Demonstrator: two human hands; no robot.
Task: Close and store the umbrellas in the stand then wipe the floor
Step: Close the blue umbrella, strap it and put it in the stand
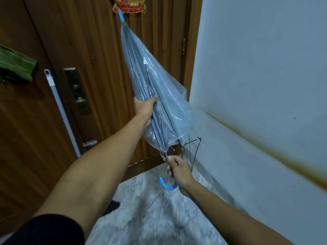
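A clear plastic umbrella (pixel 152 89) with a blue tip and a blue hooked handle (pixel 167 185) is folded shut and points up toward the door. My left hand (pixel 144 110) grips the gathered canopy around its middle. My right hand (pixel 178 169) holds the shaft just above the hooked handle, by the rib ends. A thin black wire stand (pixel 192 151) sits in the corner behind the umbrella, partly hidden.
A brown wooden door (pixel 85 50) with a dark lock (pixel 77 91) fills the left. A white mop pole (pixel 62 110) leans against it. The pale wall (pixel 256 68) on the right carries a brown stain. Grey marbled floor (pixel 155 214) lies below.
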